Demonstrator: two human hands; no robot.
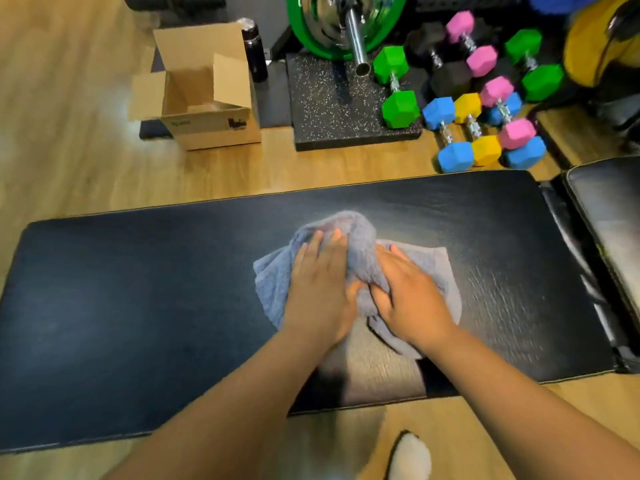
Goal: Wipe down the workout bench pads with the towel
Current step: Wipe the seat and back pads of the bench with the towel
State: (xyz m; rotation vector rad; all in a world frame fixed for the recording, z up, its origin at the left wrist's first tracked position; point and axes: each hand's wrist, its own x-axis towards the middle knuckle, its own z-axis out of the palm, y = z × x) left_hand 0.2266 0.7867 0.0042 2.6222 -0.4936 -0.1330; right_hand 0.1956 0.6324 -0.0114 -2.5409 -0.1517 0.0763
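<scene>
Towel (360, 237), grey, bunched: beneath both hands. Left hand (322, 292), right hand (412, 299): flat, fingers straight, pressing. Bench pad (138, 289): advise even pressure, overlapping strokes outward.

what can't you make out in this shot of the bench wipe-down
Head view:
1. Long pad beneath the towel: covered by cloth, left hand and right hand.
2. Second pad: cut off by the right edge.
3. Cardboard box contents: blurred, behind its walls.
</scene>
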